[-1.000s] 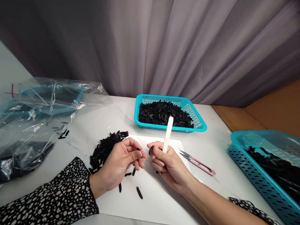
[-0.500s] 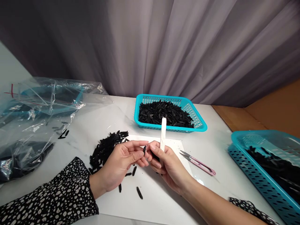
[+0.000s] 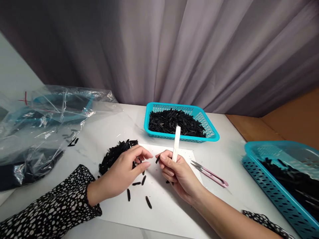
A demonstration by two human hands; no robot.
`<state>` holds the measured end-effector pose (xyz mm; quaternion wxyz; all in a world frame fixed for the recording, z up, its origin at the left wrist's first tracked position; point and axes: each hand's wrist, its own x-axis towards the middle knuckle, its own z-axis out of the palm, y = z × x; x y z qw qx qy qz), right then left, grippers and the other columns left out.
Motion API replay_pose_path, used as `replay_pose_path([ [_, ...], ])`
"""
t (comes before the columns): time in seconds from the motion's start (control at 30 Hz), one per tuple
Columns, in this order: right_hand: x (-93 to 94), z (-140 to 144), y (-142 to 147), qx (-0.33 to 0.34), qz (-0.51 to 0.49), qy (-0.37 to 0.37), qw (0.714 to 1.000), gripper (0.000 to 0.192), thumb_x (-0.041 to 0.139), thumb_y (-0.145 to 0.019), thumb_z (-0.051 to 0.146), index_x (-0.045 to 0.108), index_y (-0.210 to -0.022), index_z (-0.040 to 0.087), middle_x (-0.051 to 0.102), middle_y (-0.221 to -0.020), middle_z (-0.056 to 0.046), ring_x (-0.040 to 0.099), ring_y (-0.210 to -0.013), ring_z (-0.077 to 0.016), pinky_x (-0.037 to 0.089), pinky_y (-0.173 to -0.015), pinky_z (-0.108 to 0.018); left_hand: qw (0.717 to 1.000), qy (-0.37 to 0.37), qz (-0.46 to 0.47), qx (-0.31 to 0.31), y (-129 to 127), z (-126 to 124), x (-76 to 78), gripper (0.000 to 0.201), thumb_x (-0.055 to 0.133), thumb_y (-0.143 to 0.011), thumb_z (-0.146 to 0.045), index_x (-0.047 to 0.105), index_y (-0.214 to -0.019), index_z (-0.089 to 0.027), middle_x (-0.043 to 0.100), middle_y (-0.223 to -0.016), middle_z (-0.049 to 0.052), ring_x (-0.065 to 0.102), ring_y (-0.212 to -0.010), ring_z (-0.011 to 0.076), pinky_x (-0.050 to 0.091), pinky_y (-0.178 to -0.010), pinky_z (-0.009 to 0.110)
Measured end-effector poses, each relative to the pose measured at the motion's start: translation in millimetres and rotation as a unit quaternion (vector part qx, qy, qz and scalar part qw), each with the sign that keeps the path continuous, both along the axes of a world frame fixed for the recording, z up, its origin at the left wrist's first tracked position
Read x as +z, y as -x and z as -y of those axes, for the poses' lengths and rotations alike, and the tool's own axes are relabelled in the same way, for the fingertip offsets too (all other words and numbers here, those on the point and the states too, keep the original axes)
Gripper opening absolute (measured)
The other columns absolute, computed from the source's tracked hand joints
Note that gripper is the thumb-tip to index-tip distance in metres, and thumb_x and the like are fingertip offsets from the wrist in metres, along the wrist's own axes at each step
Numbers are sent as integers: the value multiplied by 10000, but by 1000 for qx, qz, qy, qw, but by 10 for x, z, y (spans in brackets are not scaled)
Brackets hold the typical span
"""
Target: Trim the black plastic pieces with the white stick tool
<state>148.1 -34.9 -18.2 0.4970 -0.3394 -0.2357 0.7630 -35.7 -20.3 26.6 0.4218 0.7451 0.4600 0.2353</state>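
- Small black piece [image 3: 157,159] — pinched at the tips of the R hand's thumb & forefinger, held just above the white paper sheet [image 3: 171,205]. Long axis tilted, lower end pointing down-left toward the L hand.
- Right hand [image 3: 178,174] — curled shut; besides the black piece it grips a white flat stick [image 3: 176,144], which stands nearly upright out of the fist, leaning slightly away from the person.
- Left hand [image 3: 124,174] — fingers loosely bent, palm down, fingertips close together near the R hand's tips but apart from the black piece. Can't tell if it pinches anything; looks empty.
- Relation: piece lies just right of the L fingertips, small gap between; R hand has it, L is the nearer free hand.
- Loose black pieces [image 3: 139,189] scattered on the paper under/near the L hand; bigger black pile [image 3: 113,156] at the paper's far-left corner, just behind the L hand.
- Pink thread snips [image 3: 210,173] on the tabletop [image 3: 107,126], right of the R hand.
- Teal basket [image 3: 180,122] full of black pieces further back; 2nd teal basket [image 3: 271,186] at right edge.
- Clear plastic bag [image 3: 47,122] far left.
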Motion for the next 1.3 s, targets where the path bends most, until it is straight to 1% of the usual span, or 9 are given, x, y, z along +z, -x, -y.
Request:
replay_pose_path([
  [0.17,90,15,-6,-18,-27,-10,999,366,903,-626,351,610,-678,137,522,-549,54,220,-392,10,82,-366,-165,941,-251,-223,-35,390,76,-116,273,532,-952,-217,635,-1202,-255,579,-1318,70,462,-1246,284,365,-1021,462],
  [0.33,209,68,0,-11,-54,-35,998,359,902,-624,341,611,-656,133,509,-536,57,218,-385,13,85,-359,-161,899,-327,-283,-65,580,99,-403,343,550,-957,-259,602,-1296,-272,607,-1314,63,477,-1172,285,415,-944,438],
  [0.43,267,92,-8,4,-69,-44,997,330,900,-622,339,668,-712,122,503,-539,58,199,-385,15,74,-354,-163,901,-348,-254,-58,544,61,-436,223,544,-961,-265,659,-1141,-199,644,-1134,82,511,-1045,250,446,-896,388],
  [0.57,326,106,-29,24,-97,-46,994,316,889,-634,324,715,-803,121,515,-555,50,181,-396,10,70,-348,-163,917,-309,-244,-65,455,9,-369,121,533,-961,-242,615,-894,-184,587,-910,48,513,-867,223,429,-755,344],
  [0.77,362,98,-60,31,-118,-47,991,302,881,-626,313,735,-807,120,510,-552,47,175,-403,9,75,-346,-151,942,-256,-215,-35,342,-28,-266,173,462,-960,-235,515,-797,-209,510,-816,17,476,-755,203,345,-645,312],
  [1.0,356,99,-54,32,-97,-58,993,268,837,-662,325,718,-806,132,504,-569,43,167,-418,-13,64,-367,-187,982,-142,-104,74,207,-128,-105,192,408,-943,-302,451,-774,-222,461,-696,-27,408,-632,161,334,-623,292],
  [1.13,321,30,-76,27,20,-102,994,312,787,-720,409,693,-869,150,487,-590,48,192,-427,-31,97,-401,-206,988,-35,-7,151,160,-239,-110,212,448,-920,-378,458,-776,-223,422,-644,-41,400,-600,144,319,-517,238],
  [1.23,352,-213,-202,-22,252,-221,942,290,631,-839,438,667,-897,157,510,-621,25,285,-438,-69,210,-426,-226,976,68,85,187,136,-315,-96,239,499,-893,-426,462,-786,-216,425,-647,-43,420,-548,119,269,-416,187],
  [1.3,412,-467,-315,-88,491,-334,799,250,497,-906,359,652,-885,164,571,-664,-9,436,-511,-120,339,-506,-253,961,128,148,195,125,-347,-49,245,553,-875,-403,473,-771,-196,473,-687,-29,416,-524,88,254,-392,161],
])
